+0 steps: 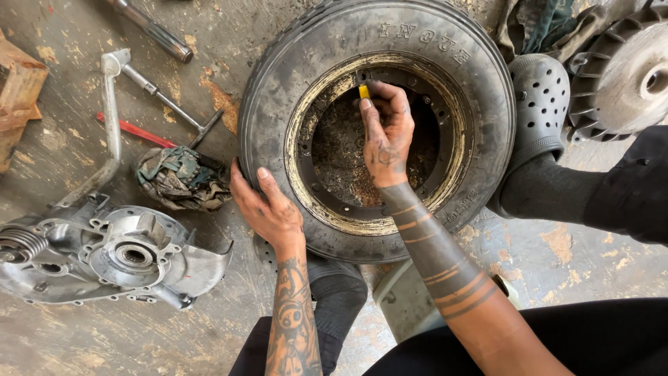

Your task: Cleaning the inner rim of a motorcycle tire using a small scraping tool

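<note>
The tyre [376,125] lies flat on the stained concrete floor [69,334], its rusty, cream-flecked rim [306,132] facing up, and everything here is placed around it. The left hand [268,205] grips the tyre's near-left edge, thumb and fingers wrapped over the black rubber, pressing against it. The right hand [386,132] reaches into the middle of the tyre, fingers pinched tight around a small yellow-handled tool [364,91] whose tip meets the rim's far inner edge; what the tip does there is too small to tell. Both hands are well apart, one outside the tyre, one inside it. Just left of the tyre sits a crumpled rag [182,177], and touching that rag lies a T-handle wrench [170,104] with a red rod [136,131] beside it. Further left of the tyre, nearer the person, rests a grey metal engine casing [118,254] with a long lever [110,125] rising from it. To the right of the tyre, a grey perforated clog [539,104] presses against the rubber, and beyond that a finned metal disc [623,73] lies at the far right. Far-left of the tyre, a dark metal bar [156,31] lies on the concrete.
</note>
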